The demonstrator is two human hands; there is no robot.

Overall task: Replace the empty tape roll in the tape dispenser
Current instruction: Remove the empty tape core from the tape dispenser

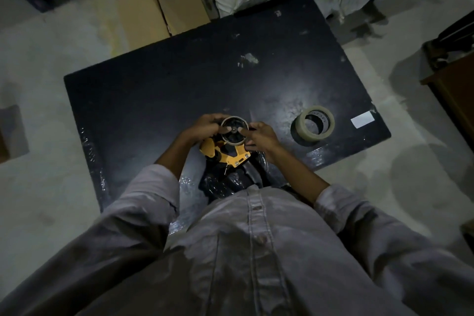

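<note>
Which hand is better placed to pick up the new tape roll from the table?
The right hand, probably. The new tape roll lies on the table on its side, just beyond it. The left hand is on the far side of the tape dispenser and could steady it.

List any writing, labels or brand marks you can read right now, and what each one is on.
Nothing can be read.
Inside of the new tape roll's core: dark printed lettering, too blurred to read.
White label near the right edge of the black table: looks blank, no text visible.
Yellow tape dispenser held in the left hand and right hand: no marking visible.
</note>
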